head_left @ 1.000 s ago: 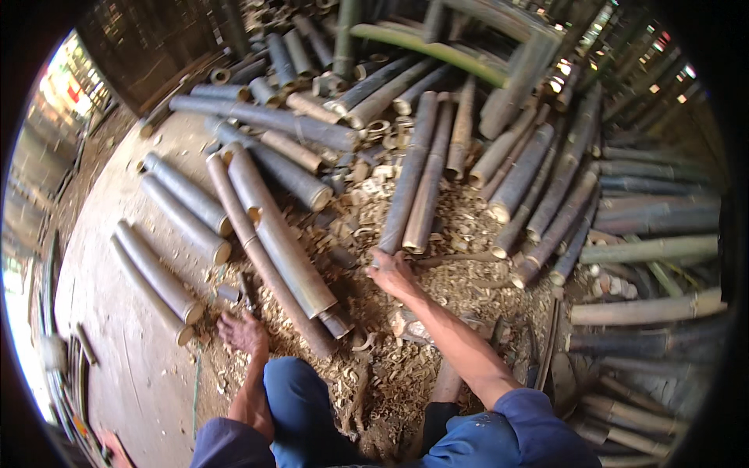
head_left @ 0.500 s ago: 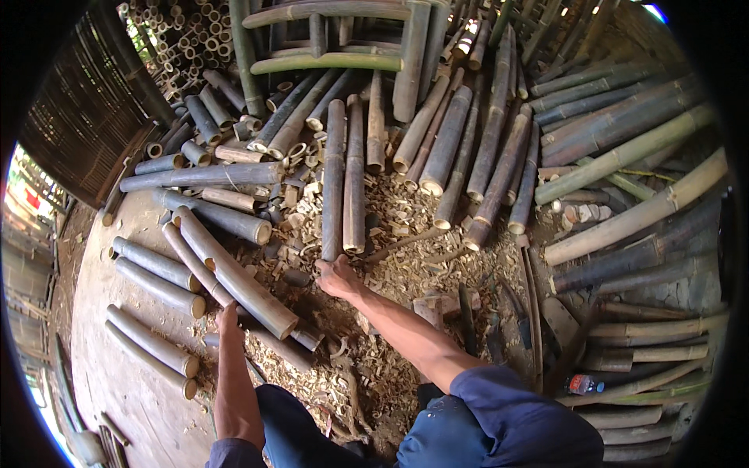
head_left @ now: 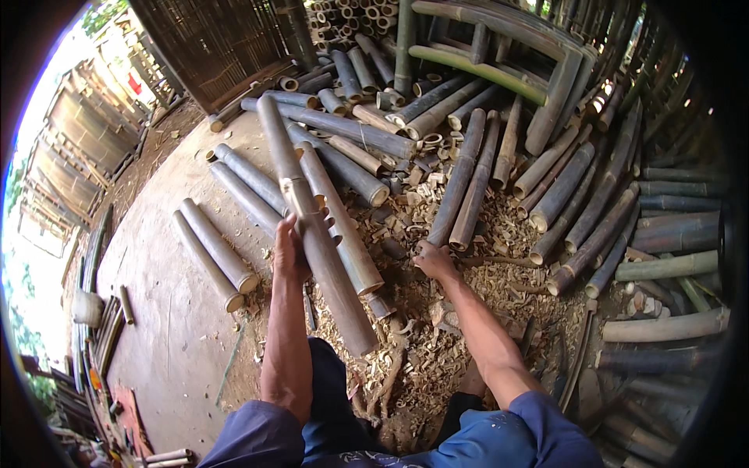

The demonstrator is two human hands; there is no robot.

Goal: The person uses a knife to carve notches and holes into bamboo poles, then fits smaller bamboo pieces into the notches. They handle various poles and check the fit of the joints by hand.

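A long grey-brown bamboo pole [head_left: 333,273] slants up from the ground, lifted over the other pieces. My left hand [head_left: 289,251] is closed around its middle, with the thumb up along its side. Just behind it lies a thicker bamboo pole [head_left: 353,251]; dark holes show along the edge between the two, and I cannot tell which piece they belong to. My right hand [head_left: 434,260] is closed at the near end of a dark bamboo pole [head_left: 460,175], which lies on the shavings beside a similar pole [head_left: 477,181]. My right fingertips are partly hidden.
Wood shavings [head_left: 499,273] cover the ground before me. Two pairs of bamboo pieces [head_left: 211,248] lie on the pale floor [head_left: 156,327] at left. Several poles [head_left: 563,187] fan out at right. A bamboo frame [head_left: 488,66] stands at the back, near stacked bamboo tubes [head_left: 351,17].
My view has swung left, so the scene sits farther right. My left hand has raised a bamboo pole off the pile beside the thicker one. My right hand stays at its pole's near end.
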